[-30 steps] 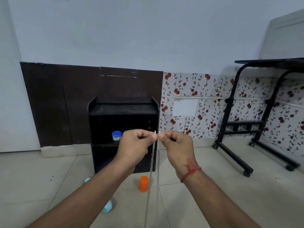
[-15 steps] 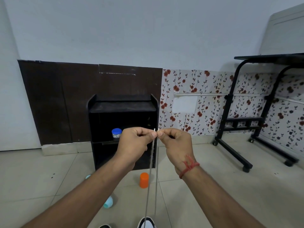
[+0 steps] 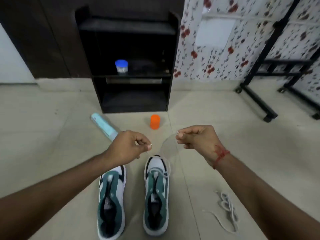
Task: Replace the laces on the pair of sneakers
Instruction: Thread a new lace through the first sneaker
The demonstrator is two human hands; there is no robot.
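Two green and white sneakers stand side by side on the tiled floor, toes pointing away from me. The left sneaker (image 3: 110,201) has no lace. A white lace (image 3: 167,144) runs through the lowest eyelets of the right sneaker (image 3: 155,194). My left hand (image 3: 128,148) pinches one tip of that lace above the toe. My right hand (image 3: 195,139) pinches the other tip, and the lace bows in a blurred loop between hand and shoe. A second white lace (image 3: 226,208) lies loose in a heap on the floor to the right.
A black shelf unit (image 3: 128,54) stands against the wall ahead, holding a jar with a blue lid (image 3: 121,66). An orange cylinder (image 3: 154,121) and a light blue box (image 3: 103,126) lie on the floor before it. A black wheeled stand (image 3: 259,80) is at the right.
The view has tipped down from the wall to the floor, bringing both sneakers into sight. My hands have dropped and moved apart, and the taut lace has gone slack.
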